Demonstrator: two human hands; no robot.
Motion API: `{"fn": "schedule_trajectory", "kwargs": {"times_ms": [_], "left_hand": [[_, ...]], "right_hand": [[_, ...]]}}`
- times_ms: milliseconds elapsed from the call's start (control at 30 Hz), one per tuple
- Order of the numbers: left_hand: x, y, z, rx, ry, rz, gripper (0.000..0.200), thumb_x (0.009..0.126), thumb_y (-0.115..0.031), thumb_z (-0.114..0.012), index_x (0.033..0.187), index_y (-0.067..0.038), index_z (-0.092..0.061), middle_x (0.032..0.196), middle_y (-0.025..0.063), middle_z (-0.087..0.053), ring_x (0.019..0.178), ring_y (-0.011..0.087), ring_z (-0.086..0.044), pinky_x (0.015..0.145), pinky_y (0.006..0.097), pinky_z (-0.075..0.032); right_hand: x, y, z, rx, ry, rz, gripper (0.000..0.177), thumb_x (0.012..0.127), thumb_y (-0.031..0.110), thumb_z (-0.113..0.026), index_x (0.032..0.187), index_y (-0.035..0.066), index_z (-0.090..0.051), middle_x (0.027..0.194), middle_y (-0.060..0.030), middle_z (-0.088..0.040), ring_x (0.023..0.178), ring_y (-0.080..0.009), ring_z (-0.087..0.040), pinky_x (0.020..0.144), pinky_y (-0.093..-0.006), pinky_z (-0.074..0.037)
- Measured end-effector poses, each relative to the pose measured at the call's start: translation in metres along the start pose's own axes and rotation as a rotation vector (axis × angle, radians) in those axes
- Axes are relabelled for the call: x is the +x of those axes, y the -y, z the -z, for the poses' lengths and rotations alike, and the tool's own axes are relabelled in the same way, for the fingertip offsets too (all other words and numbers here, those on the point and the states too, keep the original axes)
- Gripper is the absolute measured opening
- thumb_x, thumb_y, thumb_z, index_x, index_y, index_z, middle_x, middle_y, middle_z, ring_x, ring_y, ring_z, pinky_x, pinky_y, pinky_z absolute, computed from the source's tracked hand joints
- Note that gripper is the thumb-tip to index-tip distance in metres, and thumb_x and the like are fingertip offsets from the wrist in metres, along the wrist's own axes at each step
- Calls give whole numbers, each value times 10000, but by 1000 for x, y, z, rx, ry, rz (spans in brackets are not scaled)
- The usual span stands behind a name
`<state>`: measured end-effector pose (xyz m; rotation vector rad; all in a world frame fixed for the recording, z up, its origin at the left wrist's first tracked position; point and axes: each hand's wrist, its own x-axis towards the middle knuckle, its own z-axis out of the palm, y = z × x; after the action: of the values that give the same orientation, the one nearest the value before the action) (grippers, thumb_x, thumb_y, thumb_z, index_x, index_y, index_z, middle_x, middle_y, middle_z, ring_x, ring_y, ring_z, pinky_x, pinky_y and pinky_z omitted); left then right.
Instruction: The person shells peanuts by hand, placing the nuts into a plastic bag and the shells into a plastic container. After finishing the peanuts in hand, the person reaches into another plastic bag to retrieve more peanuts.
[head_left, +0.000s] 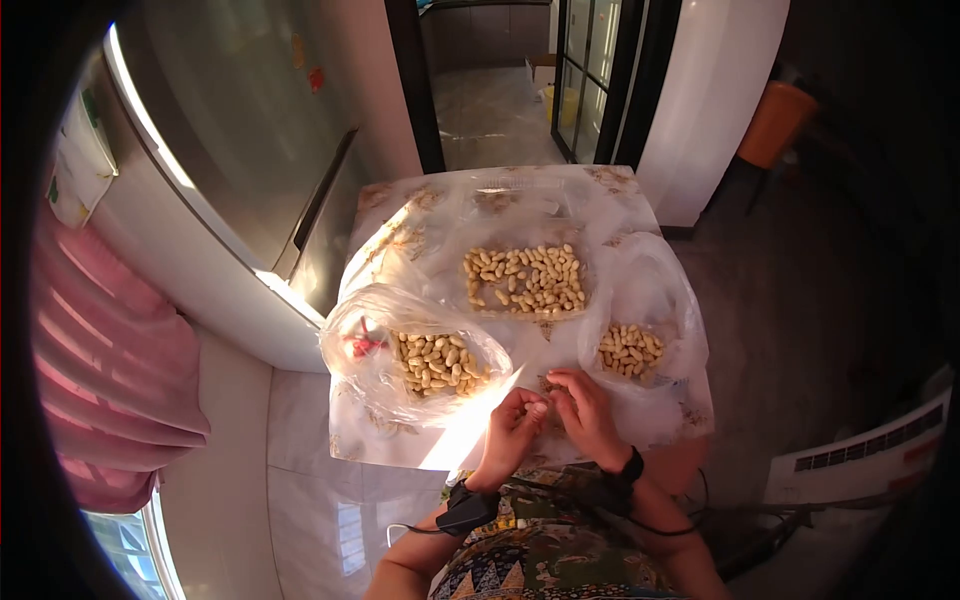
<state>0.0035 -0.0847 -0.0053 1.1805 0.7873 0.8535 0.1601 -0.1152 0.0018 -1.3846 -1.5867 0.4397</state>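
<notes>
Over the near edge of the table, my left hand (pixel 512 428) is closed, its fingers curled in and thumb pressed against them; anything inside is hidden or too small to name. Close beside it, my right hand (pixel 588 412) has its index finger and thumb apart, with nothing visible between them. Unshelled peanuts (pixel 435 362) lie in a clear plastic bag (pixel 375 305) to the left. Ahead, more peanuts (pixel 545 280) fill part of a clear plastic tray (pixel 500 314). A smaller heap of peanuts (pixel 630 350) rests in another clear bag (pixel 640 265) on the right.
A patterned cloth (pixel 615 185) covers the table. Something red (pixel 362 342) shows in the left bag. A refrigerator (pixel 250 130) stands at the left, near a pink curtain (pixel 110 350). Beyond the table is a doorway with a glass door (pixel 590 80). An orange stool (pixel 778 122) is at the right.
</notes>
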Motion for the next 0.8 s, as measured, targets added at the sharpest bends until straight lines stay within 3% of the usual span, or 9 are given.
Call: {"fn": "schedule_trajectory", "kwargs": {"times_ms": [133,233,300,400,600,800], "left_hand": [[1,-1,-2,-55,-32,28,170,1017,-189,-532,1002,-30,-588,768,-31,-567,675,32,-497,604,195,-410],[2,3,1,-45,-11,22,186,1027,-184,-511,1104,-24,-568,788,-25,-584,699,36,-501,629,200,-423],[3,2,0,-71,-101,41,249,1042,-220,-481,1195,-28,-522,796,-29,-578,685,34,-483,619,193,-408],[3,-2,2,-53,-46,43,287,1051,-245,-460,1242,-32,-482,808,-30,-573,679,34,-472,620,187,-400],[4,-1,6,-115,64,33,311,1056,-295,-445,1227,-39,-491,756,-37,-529,679,29,-470,605,177,-392],[4,-3,8,-72,81,83,246,1031,-222,-506,1192,-36,-515,746,-26,-535,644,31,-477,537,173,-390]], "right_hand": [[-1,5,-3,32,-31,63,215,898,77,-627,1101,14,-598,1093,-160,-625,975,-330,-622,841,-391,-503],[-3,14,-11,103,-69,39,195,880,75,-654,1060,12,-613,1052,-146,-637,957,-309,-627,818,-385,-508],[-1,19,-13,57,-98,103,190,864,75,-676,1035,14,-619,1025,-128,-641,933,-309,-626,798,-385,-510],[-1,17,-8,56,-34,135,182,858,73,-685,1020,17,-625,1012,-120,-642,915,-310,-624,787,-387,-510],[-9,8,-12,106,-2,45,155,871,56,-663,1013,14,-617,991,-123,-638,907,-315,-621,777,-380,-507],[-9,11,-11,91,-75,-52,97,933,90,-599,985,8,-595,904,-147,-619,804,-327,-616,706,-379,-488]]}}
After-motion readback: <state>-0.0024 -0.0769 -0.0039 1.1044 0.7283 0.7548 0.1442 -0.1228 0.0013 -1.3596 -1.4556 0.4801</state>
